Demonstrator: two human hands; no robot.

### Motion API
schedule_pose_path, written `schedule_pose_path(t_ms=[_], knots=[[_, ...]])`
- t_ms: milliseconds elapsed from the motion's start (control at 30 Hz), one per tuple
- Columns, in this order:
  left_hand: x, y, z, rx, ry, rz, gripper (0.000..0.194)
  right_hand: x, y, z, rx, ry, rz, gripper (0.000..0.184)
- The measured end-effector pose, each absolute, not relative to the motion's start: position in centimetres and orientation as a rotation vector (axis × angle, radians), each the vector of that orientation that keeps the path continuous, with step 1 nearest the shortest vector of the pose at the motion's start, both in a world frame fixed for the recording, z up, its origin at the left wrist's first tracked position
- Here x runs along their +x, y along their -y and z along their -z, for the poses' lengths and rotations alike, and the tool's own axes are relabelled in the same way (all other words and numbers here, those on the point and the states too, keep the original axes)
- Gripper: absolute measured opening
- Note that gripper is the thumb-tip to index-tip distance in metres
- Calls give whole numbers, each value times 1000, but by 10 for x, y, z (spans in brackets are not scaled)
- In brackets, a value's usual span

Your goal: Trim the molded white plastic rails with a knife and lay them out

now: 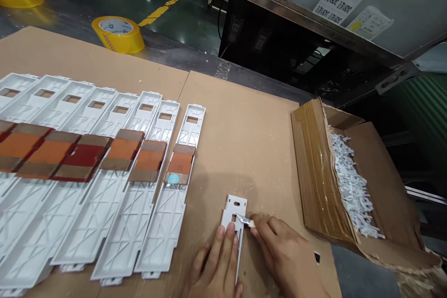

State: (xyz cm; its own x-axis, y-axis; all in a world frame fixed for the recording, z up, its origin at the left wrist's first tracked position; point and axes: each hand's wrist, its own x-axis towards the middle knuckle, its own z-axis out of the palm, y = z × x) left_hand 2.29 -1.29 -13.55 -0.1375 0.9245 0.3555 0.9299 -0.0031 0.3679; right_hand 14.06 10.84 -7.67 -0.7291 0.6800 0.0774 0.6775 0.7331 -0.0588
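Observation:
A white plastic part (233, 209) lies flat on the cardboard-covered table (244, 139) near the front edge. My left hand (216, 265) presses down on it with fingers stretched flat. My right hand (282, 253) is closed on a small knife (244, 220) whose blade tip touches the part next to a slot. To the left lies a row of several long white plastic panels (167, 214), each with a brown-and-orange block (179, 164) laid across its middle.
An open cardboard box (314, 167) holding white plastic shavings (351, 186) stands at the right, close to my right hand. Two yellow tape rolls (118, 33) sit at the back left. A dark metal machine frame (279, 42) runs along the far side.

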Motion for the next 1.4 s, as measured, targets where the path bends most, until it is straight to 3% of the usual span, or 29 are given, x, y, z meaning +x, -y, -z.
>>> schedule_pose_path(t_ms=[233,467,833,967,1100,1300,1400], knots=[[24,11,139,-2010,2189,951,41,138,-130,67,-992,3059,-22,34],[25,12,141,-2019,2163,923,41,124,-158,50,-767,3295,64,2],[25,10,146,-1985,2070,846,40,82,-207,28,-261,3588,-64,12],[24,9,148,-1964,2048,840,41,59,-219,24,41,3591,-22,25],[23,8,149,-1951,2012,831,43,31,-218,17,219,3637,149,26],[25,7,148,-1931,2048,877,40,12,-196,7,374,3637,270,23],[24,7,150,-1950,2019,878,38,27,-196,2,243,3557,294,22]])
